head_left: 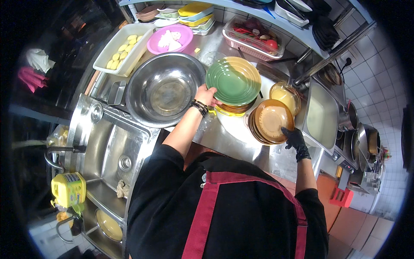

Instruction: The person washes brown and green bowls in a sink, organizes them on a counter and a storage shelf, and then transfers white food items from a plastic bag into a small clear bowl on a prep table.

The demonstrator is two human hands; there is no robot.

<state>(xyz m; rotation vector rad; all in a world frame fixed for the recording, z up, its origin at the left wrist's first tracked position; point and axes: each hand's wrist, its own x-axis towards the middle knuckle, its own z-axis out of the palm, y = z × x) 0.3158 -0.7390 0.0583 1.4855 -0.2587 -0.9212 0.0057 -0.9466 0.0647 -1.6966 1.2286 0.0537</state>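
My bare left hand grips the lower left rim of a green ridged bowl. Below that bowl, several amber-brown dishes show, stacked over a yellow-edged piece. A black glove covers my right hand, whose thumb lies on the rim of a brown bowl, with the other fingers partly hidden. More brown bowls are nested under this one. Just behind it sits an amber glass bowl. A white board lies beneath the stacks.
A wide steel basin stands left of the green bowl, near a steel sink. Behind are a white tub of peeled potatoes, a pink-purple bowl and a clear lidded box of vegetables. A steel pan borders the right side.
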